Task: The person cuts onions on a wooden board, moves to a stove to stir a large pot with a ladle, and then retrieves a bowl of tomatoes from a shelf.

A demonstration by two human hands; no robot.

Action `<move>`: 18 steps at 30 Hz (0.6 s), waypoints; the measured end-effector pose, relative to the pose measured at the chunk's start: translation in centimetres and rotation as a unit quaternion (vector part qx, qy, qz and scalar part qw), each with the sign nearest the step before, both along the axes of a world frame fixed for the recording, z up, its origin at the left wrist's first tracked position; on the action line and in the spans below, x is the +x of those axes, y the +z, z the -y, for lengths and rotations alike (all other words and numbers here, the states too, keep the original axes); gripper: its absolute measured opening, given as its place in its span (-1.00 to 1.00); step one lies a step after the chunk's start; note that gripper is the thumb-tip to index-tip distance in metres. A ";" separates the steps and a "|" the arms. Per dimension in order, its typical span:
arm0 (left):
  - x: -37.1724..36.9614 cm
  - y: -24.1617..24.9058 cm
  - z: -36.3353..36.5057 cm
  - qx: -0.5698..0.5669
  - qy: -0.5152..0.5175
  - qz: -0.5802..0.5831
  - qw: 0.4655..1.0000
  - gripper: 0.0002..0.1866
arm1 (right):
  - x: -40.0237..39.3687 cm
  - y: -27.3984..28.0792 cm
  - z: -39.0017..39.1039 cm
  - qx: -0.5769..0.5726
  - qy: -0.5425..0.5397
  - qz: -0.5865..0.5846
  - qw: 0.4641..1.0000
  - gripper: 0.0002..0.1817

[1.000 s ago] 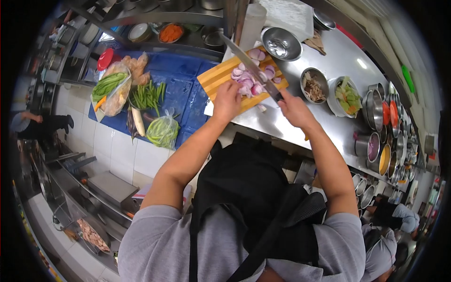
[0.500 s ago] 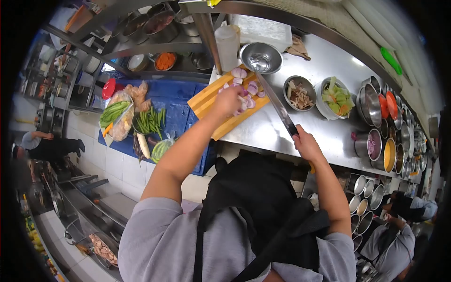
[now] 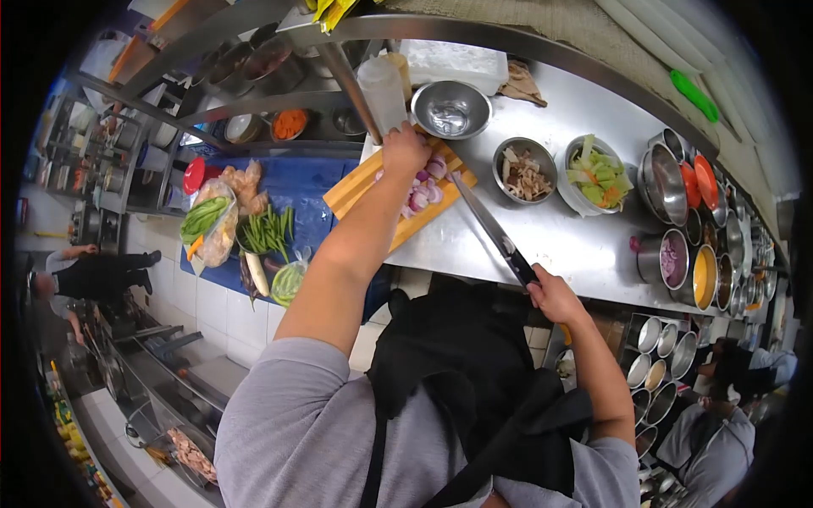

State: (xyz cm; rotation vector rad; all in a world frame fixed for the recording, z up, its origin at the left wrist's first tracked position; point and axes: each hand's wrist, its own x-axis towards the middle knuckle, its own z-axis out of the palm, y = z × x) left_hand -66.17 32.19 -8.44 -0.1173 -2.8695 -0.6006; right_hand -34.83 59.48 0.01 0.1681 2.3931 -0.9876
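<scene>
My right hand is wrapped round the handle of a large kitchen knife. The blade points away and left, its tip over the right edge of a wooden cutting board. Cut red onion pieces lie on the board. My left hand is at the board's far end with its fingers curled down; whatever is under them is hidden. Just beyond that hand are a metal bowl and a clear plastic bottle.
Right on the steel counter stand a bowl of chopped pieces, a container of cut vegetables and several metal pots. On the left, green beans and bagged vegetables lie on a blue surface. A shelf post rises behind the board.
My left hand has moved from the middle onion pieces to the board's far end, covering where an onion piece lay. My right hand still holds the knife, slightly lower. The view has shifted a little.
</scene>
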 end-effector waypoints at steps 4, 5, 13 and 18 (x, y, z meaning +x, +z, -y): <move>1.0 3.4 3.2 0.110 -0.026 -0.005 0.994 -0.48 | -1.1 0.7 1.2 -0.030 0.055 0.025 0.998 -0.78; 2.1 5.4 4.9 0.170 -0.036 -0.016 0.985 -0.41 | -1.4 0.6 1.8 -0.033 0.080 0.026 0.996 -0.80; 12.0 8.0 19.5 0.577 0.034 0.125 0.807 -0.57 | -6.3 -1.8 10.7 -0.018 0.208 -0.001 0.978 -0.72; 14.7 3.1 20.3 0.539 0.060 0.121 0.832 -0.61 | -9.9 -2.2 13.1 0.000 0.169 0.013 0.986 -0.75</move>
